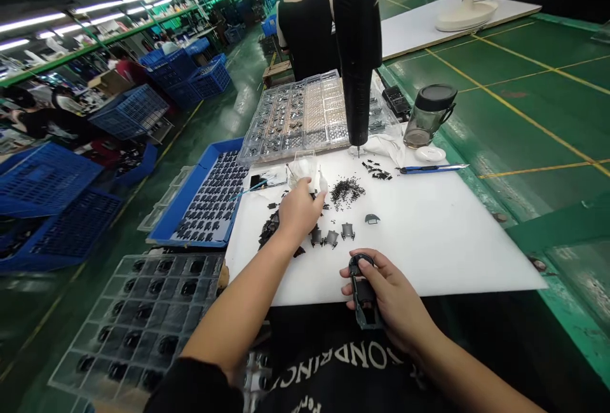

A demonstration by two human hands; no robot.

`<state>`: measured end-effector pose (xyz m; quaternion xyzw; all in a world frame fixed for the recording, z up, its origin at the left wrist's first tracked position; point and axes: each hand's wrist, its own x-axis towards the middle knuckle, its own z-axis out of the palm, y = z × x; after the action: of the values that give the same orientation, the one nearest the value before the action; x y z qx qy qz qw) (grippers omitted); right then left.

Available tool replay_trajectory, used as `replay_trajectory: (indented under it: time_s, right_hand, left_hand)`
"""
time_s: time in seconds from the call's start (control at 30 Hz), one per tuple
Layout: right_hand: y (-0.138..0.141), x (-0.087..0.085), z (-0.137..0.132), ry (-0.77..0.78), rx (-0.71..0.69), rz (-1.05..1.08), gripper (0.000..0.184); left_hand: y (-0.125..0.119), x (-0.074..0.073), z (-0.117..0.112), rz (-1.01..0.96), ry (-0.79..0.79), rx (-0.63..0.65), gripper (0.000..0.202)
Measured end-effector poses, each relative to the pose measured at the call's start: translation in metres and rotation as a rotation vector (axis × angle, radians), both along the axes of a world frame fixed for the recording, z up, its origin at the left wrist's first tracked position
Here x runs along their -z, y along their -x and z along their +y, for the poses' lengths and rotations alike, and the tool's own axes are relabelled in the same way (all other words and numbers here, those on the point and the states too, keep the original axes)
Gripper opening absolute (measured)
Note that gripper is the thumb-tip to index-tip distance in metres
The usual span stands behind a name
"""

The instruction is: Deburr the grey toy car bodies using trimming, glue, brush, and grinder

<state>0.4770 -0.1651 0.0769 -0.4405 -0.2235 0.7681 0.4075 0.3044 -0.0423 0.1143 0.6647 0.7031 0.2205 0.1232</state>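
Right hand [388,302] pinching a black plastic piece [363,304] at the near edge of the white board [452,235], left hand [299,211] bunched over small black parts [332,237] mid-board, hold unclear

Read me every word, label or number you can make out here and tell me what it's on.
"ONDRINC": white capitals across the black shirt, ends unclear.
"Per": smaller white letters lower on the same shirt, cut off by the picture's edge.
Nothing readable on the black part in the right hand, the jar or the blue crates.
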Motion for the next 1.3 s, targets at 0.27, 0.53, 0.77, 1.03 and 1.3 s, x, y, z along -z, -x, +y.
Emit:
replay_trajectory:
  time_s: [0.27,0.53,0.77,1.03,1.3]
  right_hand:
    - [-0.001,0.005,-0.002,0.03,0.05,0.026,0.03]
    - [0.012,-0.001,0.004,0.045,-0.005,0.036,0.029]
    - [0.017,0.007,0.005,-0.005,-0.073,-0.077,0.028]
    - [0.02,0.003,0.006,-0.034,-0.123,-0.167,0.025]
    - [0.022,-0.002,0.008,-0.048,-0.139,-0.21,0.023]
  left_hand:
    - [-0.006,0.032,0.04,0.056,-0.061,0.046,0.029]
    - [0.052,-0.006,-0.045,-0.863,0.079,0.219,0.034]
    - [0.061,-0.008,-0.106,-0.963,0.213,0.134,0.042]
    - [0.045,-0.006,-0.098,-0.924,-0.118,0.017,0.039]
    - [0.018,-0.014,-0.1,-0.325,-0.302,0.332,0.036]
